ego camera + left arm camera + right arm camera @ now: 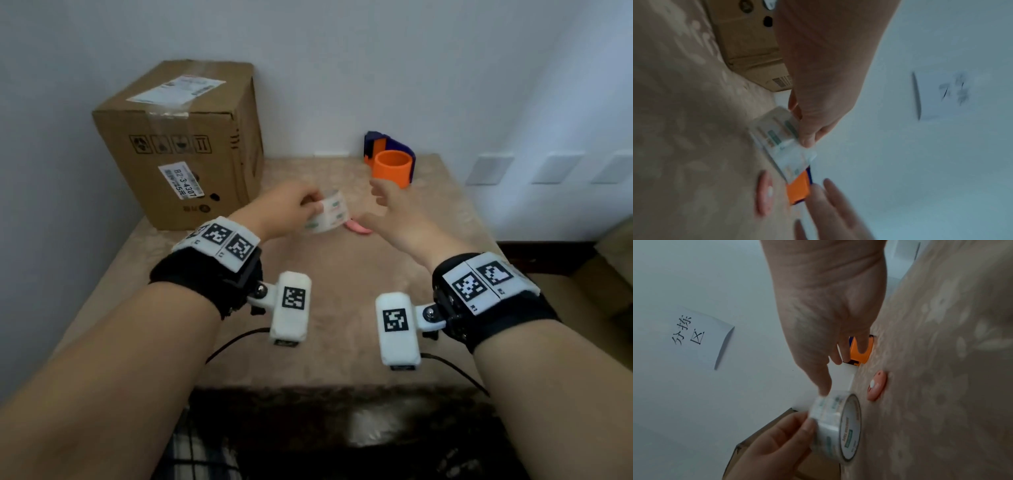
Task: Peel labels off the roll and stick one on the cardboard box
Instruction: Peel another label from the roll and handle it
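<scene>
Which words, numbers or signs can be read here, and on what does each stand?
"B2-3-4307": white sticker on the brown cardboard box.
"分拣区": handwritten white paper note on the wall.
Four handling pictograms: box front.
Top shipping label and label roll print: too blurred.

1 cardboard box [178, 144], 1 label roll [329, 212], 1 orange-and-blue dispenser [392, 161], 1 pink cutter [358, 228], 2 hands: left hand [284, 209], right hand [390, 219].

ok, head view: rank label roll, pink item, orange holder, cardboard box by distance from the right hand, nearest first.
From the right hand:
1. Pink item, on the table just under its fingers.
2. Label roll, to its left, in the left hand's grip.
3. Orange holder, behind it by the wall.
4. Cardboard box, far left.
</scene>
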The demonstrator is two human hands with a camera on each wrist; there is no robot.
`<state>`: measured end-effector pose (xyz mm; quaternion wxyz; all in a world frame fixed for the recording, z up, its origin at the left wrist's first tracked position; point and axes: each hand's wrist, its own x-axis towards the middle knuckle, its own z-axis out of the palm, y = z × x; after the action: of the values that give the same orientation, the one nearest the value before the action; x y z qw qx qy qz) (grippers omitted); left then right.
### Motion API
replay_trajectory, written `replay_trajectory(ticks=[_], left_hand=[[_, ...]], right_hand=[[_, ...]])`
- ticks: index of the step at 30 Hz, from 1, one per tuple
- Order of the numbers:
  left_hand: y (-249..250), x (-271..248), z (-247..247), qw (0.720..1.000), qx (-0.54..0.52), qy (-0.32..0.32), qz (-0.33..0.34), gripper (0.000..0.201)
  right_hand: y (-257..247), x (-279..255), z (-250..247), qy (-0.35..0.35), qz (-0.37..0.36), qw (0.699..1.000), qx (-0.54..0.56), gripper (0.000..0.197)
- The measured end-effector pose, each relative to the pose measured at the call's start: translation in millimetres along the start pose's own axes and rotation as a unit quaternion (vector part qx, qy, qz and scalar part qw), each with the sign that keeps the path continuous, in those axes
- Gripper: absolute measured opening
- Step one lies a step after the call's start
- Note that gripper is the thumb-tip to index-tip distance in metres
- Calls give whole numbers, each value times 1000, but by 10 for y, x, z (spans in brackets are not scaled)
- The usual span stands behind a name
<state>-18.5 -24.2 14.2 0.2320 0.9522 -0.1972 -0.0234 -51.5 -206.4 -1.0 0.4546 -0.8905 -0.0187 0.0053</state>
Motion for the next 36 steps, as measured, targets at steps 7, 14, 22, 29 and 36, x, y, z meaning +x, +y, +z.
replay_trajectory(ticks=[7,14,22,29,36], left_hand=[[-8,-198,-30,995,-88,41,31,23],[-131,-216,-49,986,-117,118,-10,23],[-93,-156,-22,977,-138,159,-44,24],[-77,-126,21,974,-143,165,-62,17],[-43,-135,62,979,-147,118,-73,23]], right_hand=[[-124,80,143,-56,-57,997,1,93],[-219,211,291,-8,-102,995,-3,61],[-216,194,314,50,-123,991,-1,36],[-241,162,318,52,-126,990,27,23],[-172,191,350,41,-75,993,83,20]])
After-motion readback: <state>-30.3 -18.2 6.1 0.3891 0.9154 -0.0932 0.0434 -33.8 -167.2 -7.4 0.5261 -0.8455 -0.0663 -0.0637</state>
